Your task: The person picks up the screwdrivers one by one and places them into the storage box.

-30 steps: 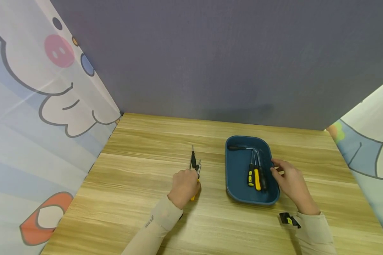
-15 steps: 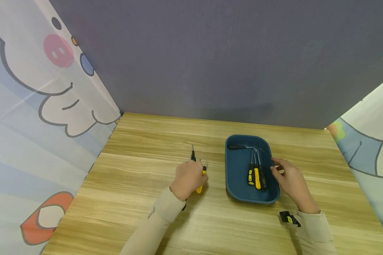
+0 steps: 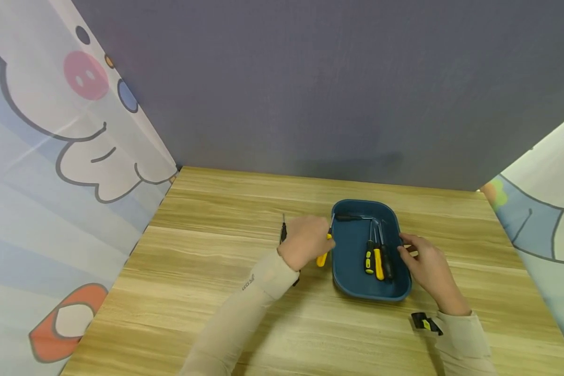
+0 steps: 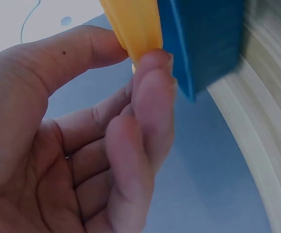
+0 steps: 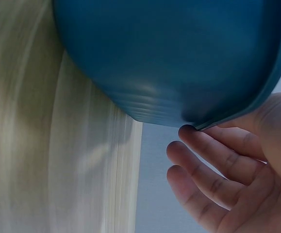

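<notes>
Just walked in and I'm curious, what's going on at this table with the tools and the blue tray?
A person sits at a wooden table. Their left hand holds a yellow-handled screwdriver right at the left edge of a blue tray. Their right hand touches the tray's right rim. Three screwdrivers already lie side by side in the tray, with a dark tool across its far end. One small dark screwdriver lies on the table beside the left hand.
</notes>
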The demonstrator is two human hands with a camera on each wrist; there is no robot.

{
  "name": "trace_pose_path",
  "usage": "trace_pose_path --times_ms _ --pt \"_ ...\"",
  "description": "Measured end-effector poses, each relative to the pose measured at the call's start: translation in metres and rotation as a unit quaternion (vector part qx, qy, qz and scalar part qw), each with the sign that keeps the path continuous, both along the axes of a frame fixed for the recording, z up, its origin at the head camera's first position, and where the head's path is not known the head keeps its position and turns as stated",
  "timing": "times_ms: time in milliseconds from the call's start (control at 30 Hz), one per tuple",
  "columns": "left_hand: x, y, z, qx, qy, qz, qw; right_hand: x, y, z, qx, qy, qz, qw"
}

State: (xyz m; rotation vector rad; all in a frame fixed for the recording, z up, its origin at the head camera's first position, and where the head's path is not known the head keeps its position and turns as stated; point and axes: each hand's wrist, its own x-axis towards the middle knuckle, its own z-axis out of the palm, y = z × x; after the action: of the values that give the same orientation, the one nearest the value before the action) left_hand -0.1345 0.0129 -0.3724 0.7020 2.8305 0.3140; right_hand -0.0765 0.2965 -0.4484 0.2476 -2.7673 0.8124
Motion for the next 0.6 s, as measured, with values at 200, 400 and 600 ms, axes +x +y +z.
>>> trace_pose_path --times_ms 200,400,600 --pt "-0.012 0.031 0.004 0.034 -0.001 -0.033 0.9989 0.0 0.001 0.0 -0.003 0.003 -0.002 1.0" --pt "-0.024 0.064 0.006 0.028 0.0 -0.037 0.9989 -0.001 -0.001 0.001 -0.005 -0.001 -0.002 1.0" --pt "-0.03 0.094 -0.002 -0.001 -0.005 -0.031 0.9995 -0.002 -0.001 0.001 -0.004 -0.001 -0.001 1.0"
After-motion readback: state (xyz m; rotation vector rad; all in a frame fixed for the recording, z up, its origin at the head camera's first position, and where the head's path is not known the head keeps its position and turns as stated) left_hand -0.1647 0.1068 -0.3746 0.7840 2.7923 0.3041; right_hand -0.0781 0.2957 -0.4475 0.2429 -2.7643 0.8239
